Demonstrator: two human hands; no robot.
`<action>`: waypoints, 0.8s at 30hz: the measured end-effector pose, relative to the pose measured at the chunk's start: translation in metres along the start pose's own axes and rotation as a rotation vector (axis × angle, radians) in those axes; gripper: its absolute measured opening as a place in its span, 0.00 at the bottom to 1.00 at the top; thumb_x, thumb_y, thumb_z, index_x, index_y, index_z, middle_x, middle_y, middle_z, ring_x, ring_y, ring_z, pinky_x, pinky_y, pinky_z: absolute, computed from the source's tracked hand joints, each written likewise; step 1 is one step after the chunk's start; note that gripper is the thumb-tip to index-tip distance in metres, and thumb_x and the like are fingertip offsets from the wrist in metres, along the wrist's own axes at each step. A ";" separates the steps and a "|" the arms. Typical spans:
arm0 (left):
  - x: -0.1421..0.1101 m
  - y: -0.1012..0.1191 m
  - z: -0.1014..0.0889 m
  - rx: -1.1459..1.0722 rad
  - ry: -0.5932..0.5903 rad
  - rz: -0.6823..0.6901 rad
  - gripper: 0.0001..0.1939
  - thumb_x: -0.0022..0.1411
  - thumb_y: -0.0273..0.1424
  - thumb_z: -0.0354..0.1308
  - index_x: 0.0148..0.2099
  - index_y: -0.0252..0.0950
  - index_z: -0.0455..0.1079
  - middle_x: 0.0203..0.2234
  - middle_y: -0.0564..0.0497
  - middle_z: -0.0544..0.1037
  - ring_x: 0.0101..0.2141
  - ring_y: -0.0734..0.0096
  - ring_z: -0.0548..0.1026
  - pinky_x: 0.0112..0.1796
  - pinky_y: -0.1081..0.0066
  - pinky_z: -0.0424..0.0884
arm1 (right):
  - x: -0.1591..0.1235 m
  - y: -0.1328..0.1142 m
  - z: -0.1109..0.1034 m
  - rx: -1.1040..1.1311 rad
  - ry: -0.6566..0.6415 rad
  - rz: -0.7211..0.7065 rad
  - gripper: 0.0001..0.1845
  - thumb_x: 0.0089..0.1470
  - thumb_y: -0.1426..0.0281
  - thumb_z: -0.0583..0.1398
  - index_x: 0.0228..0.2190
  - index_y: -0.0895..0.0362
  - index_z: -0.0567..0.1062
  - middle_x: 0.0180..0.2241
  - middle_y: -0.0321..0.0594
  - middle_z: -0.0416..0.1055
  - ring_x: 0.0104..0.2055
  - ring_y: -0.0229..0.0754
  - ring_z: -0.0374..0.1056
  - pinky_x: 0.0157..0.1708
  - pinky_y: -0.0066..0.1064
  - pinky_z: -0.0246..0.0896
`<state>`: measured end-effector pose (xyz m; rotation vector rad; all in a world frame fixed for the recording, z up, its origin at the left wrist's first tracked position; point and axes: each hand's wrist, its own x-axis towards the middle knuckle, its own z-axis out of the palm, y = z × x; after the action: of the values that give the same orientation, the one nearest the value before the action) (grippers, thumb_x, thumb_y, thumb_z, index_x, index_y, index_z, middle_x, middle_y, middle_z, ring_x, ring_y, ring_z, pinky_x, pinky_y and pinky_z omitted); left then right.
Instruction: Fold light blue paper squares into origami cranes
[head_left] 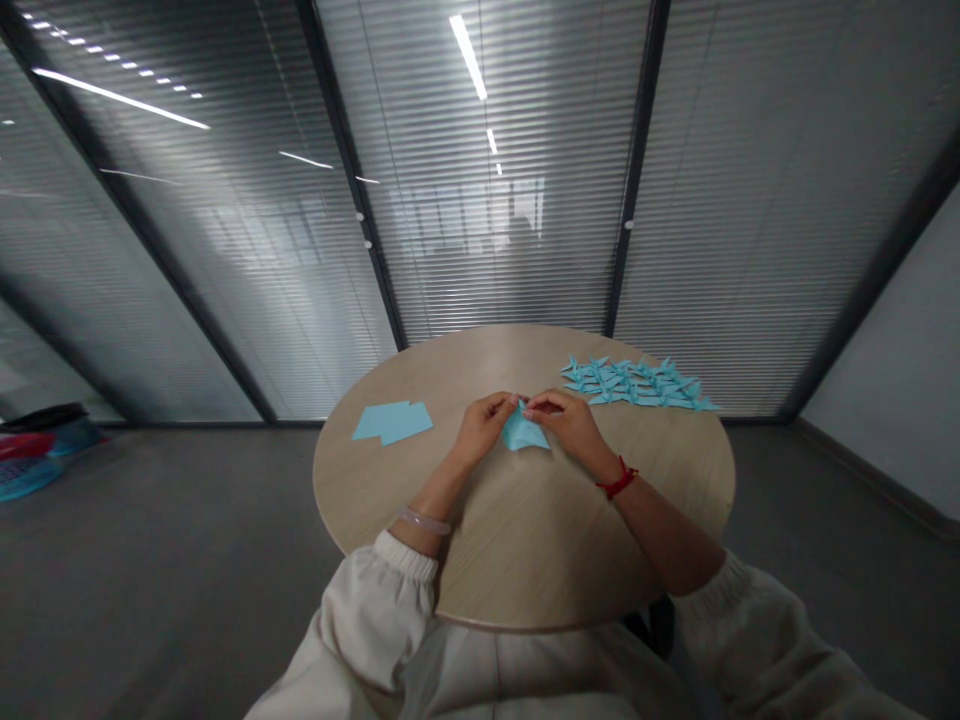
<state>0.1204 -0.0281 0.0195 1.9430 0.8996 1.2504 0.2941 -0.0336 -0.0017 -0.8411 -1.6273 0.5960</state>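
Observation:
A partly folded piece of light blue paper (523, 434) is held up over the middle of the round table. My left hand (484, 424) pinches its upper left edge between thumb and fingers. On the other side, my right hand (568, 420) grips the upper right part, fingers curled and thumb pressed in. The fingertips of both hands nearly meet at the paper's top, hiding the folds there. Flat blue sheets (391, 422) lie overlapped to the left of my left hand. Beyond my right hand sit several folded blue paper cranes (634, 382), packed in rows.
The round wooden table (525, 550) stands close to a glass wall with blinds (502, 270). On the floor at far left are blue containers (30, 465), one with a red part. My body is against the table's near edge.

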 end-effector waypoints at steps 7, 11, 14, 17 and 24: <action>-0.002 0.005 0.000 0.041 -0.046 0.033 0.25 0.65 0.47 0.48 0.45 0.33 0.77 0.38 0.45 0.80 0.40 0.62 0.75 0.43 0.68 0.68 | 0.001 0.000 -0.002 -0.052 0.003 -0.039 0.11 0.49 0.59 0.64 0.29 0.54 0.78 0.31 0.39 0.73 0.33 0.41 0.69 0.36 0.33 0.64; -0.004 0.008 0.001 0.040 -0.031 0.054 0.24 0.65 0.47 0.48 0.47 0.34 0.76 0.41 0.46 0.80 0.44 0.63 0.75 0.47 0.68 0.67 | 0.000 -0.005 -0.001 -0.068 0.020 -0.034 0.10 0.51 0.59 0.63 0.29 0.53 0.77 0.31 0.39 0.73 0.34 0.41 0.68 0.37 0.33 0.64; -0.004 0.008 0.001 0.051 -0.039 0.062 0.21 0.62 0.45 0.54 0.46 0.34 0.76 0.40 0.45 0.80 0.40 0.64 0.75 0.43 0.70 0.68 | 0.000 -0.007 -0.001 -0.072 0.021 -0.041 0.11 0.52 0.59 0.62 0.29 0.54 0.77 0.32 0.39 0.73 0.35 0.41 0.68 0.38 0.33 0.64; -0.004 0.008 0.001 0.027 -0.015 0.052 0.19 0.60 0.44 0.58 0.43 0.34 0.77 0.39 0.45 0.81 0.37 0.66 0.76 0.40 0.70 0.69 | 0.000 -0.007 -0.001 -0.084 0.020 -0.046 0.10 0.52 0.60 0.62 0.29 0.53 0.76 0.32 0.39 0.73 0.35 0.41 0.68 0.38 0.33 0.64; -0.003 0.009 0.005 -0.077 0.031 -0.015 0.18 0.57 0.43 0.60 0.39 0.33 0.78 0.37 0.44 0.81 0.40 0.61 0.77 0.44 0.66 0.70 | -0.001 -0.004 0.001 -0.094 0.010 -0.043 0.09 0.51 0.61 0.62 0.28 0.54 0.75 0.31 0.38 0.72 0.34 0.40 0.68 0.37 0.33 0.63</action>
<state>0.1255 -0.0363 0.0240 1.8585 0.8675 1.2915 0.2924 -0.0371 0.0007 -0.8740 -1.6700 0.4879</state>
